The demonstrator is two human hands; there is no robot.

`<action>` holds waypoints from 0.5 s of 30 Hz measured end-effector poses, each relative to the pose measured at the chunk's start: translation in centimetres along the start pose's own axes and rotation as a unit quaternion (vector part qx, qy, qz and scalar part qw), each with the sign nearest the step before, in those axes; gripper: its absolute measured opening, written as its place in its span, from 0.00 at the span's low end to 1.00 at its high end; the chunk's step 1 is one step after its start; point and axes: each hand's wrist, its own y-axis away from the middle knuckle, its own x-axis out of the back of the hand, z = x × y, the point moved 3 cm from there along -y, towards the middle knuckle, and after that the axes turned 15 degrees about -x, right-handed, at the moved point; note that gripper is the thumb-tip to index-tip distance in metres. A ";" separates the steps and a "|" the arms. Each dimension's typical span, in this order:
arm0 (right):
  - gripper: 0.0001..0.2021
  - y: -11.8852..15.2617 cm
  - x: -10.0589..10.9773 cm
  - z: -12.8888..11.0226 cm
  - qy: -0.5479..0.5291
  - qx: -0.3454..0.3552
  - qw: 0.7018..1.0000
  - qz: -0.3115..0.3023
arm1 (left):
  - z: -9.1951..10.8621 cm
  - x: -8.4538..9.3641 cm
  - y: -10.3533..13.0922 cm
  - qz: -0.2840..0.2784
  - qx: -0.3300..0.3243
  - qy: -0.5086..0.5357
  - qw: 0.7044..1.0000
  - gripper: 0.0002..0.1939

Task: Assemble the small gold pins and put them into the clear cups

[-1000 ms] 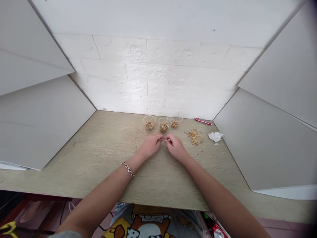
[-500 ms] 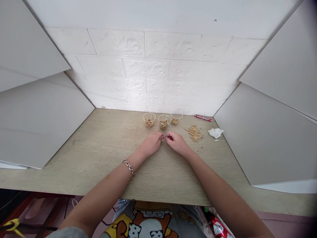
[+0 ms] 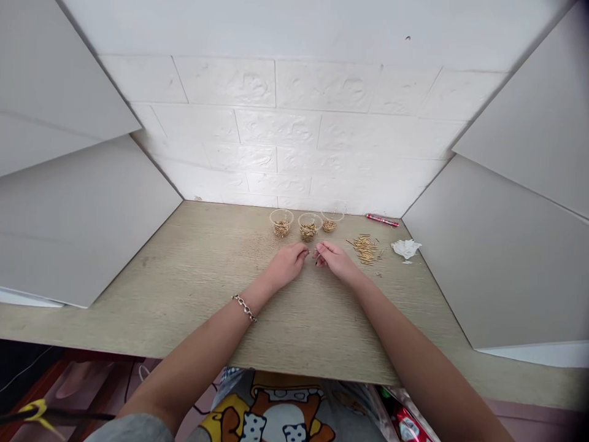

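Note:
My left hand (image 3: 289,261) is just above the table in front of the cups, thumb and fingers pinched together. What it holds, if anything, is too small to make out. A short gap to its right, my right hand (image 3: 338,260) is also in a pinch, with a tiny pale glint at its fingertips that I cannot name. Behind the hands stand a left clear cup (image 3: 281,225), a middle clear cup (image 3: 310,228) and a right clear cup (image 3: 329,221), each with small gold-coloured metal pieces inside. Thin gold pins (image 3: 365,249) lie in a loose pile right of my right hand.
A red tube-like pen (image 3: 382,220) lies near the back wall (image 3: 294,129). Crumpled white tissue (image 3: 405,248) is by the right grey panel (image 3: 464,258). Fine brownish specks dot the wooden table (image 3: 207,264) left of the cups. Another grey panel (image 3: 96,227) borders the left.
My fingertips, close together before, have come slightly apart, the right hand moving to the right and opening its pose a little. The whole view has shifted slightly.

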 end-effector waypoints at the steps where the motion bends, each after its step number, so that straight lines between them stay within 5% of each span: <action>1: 0.14 0.1 0.0 -0.1 -0.004 -0.002 1.000 0.006 | -0.1 0.1 0.0 0.007 -0.001 -0.005 1.000 0.11; 15: 0.09 1.3 -0.6 -0.8 0.014 0.020 0.991 0.133 | 0.0 0.6 0.1 0.079 -0.026 -0.036 0.996 0.13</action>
